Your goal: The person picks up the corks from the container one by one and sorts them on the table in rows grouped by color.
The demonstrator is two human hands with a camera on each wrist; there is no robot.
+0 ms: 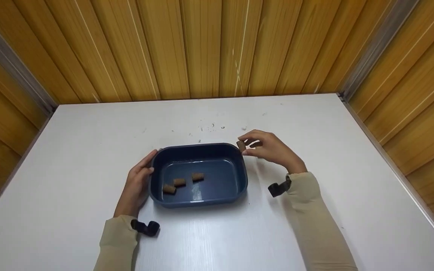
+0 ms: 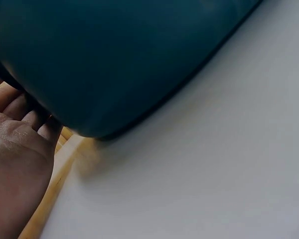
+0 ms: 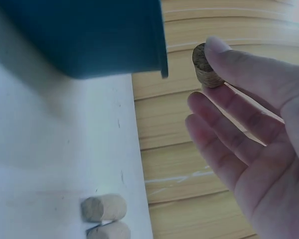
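Observation:
A dark blue rectangular tub (image 1: 217,190) holds three brown cork pieces, one of them (image 1: 197,177) near its middle. At the tub's left end, my left hand (image 1: 136,184) grips the wall, thumb at the rim; the left wrist view shows the palm (image 2: 17,149) beside the tub (image 2: 104,59). Thumb and fingertips of my right hand (image 1: 271,150) pinch another cork (image 1: 241,146) just outside the upper right corner. In the right wrist view this cork (image 3: 207,67) is between thumb and index finger of the hand (image 3: 259,129), beside the tub (image 3: 99,40), other fingers loosely bent.
Two more corks lie side by side on the white table in the right wrist view, the upper one (image 3: 104,207) and the lower one (image 3: 109,231). Yellow wood-look panels (image 1: 202,49) stand behind the table (image 1: 202,241) and at both sides.

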